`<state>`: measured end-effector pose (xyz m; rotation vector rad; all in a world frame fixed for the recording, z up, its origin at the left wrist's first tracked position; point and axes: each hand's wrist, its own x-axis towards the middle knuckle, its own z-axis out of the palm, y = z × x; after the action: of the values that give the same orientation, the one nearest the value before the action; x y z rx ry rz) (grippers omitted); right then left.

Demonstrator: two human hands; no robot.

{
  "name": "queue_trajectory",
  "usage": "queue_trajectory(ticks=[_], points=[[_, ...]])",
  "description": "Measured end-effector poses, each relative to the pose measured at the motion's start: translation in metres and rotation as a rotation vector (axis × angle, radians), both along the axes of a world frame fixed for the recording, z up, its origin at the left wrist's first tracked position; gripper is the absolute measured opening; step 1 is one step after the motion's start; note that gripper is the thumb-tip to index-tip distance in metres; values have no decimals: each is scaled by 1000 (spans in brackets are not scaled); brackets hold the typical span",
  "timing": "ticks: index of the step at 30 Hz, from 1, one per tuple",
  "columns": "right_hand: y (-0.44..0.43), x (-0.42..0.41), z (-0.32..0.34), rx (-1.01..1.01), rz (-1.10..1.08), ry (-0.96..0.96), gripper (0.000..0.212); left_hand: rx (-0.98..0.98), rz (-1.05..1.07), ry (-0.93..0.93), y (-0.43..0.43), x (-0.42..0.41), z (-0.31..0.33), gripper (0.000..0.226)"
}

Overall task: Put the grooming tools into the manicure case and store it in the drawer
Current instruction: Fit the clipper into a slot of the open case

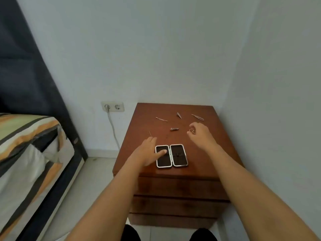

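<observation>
Case: the manicure case [171,155] lies open and flat near the front edge of the table [215,153], its 2 dark halves side by side and hinged down the middle.
Left hand: your left hand [147,150] rests on the left half; its fingers [160,152] are spread loosely, 1 pressing on the lining, holding nothing.
Right hand: your right hand [201,134] is above the table behind the case, its fingers [192,126] curled narrow around what looks like the ring handles of small scissors [191,131]; whether they are lifted clear or touching the wood, I cannot tell.
Loose tools: a nail clipper [174,129] lies just behind the case, a thin pin-like tool [150,133] near your left fingertips, a flat stick [161,119], a second small clipper-like piece [178,115] and tweezers [197,117] toward the back, all apart from each other.
Step in hand: picking up the 1st tool, by my reading; nothing clearly sits in the case, though a small dark shape on the right half is too blurred to name.
How to do it well: keep your left hand pinning the case so it does not slide, bring the scissors low over the right half, and lay them along its length under any strap.
Drawer: the drawer fronts [177,186] below are closed; leave them until the case is shut.
</observation>
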<state>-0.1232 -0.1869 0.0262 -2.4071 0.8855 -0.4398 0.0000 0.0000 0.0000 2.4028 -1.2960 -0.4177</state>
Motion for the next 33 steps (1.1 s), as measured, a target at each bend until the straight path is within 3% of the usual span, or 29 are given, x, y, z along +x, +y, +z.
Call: queue_trajectory(ticks=[6, 12, 17, 22, 27, 33], points=[[-19, 44, -37, 59, 43, 39, 36, 82, -70, 104, 3, 13, -49, 120], [-48, 98, -59, -56, 168, 157, 41, 28, -128, 4, -14, 37, -62, 119], [-64, 115, -70, -215, 240, 298, 32, -110, -117, -66, -24, 42, -75, 113], [-68, 115, -74, -157, 193, 196, 18, -105, -56, -168, -35, 33, -88, 114], [-53, 114, -62, 50, 189, -86, 32, -90, -25, -213, -38, 29, -90, 112], [-27, 110, -55, 253, 272, -109, 21, -82, -34, -217, -39, 29, -87, 113]])
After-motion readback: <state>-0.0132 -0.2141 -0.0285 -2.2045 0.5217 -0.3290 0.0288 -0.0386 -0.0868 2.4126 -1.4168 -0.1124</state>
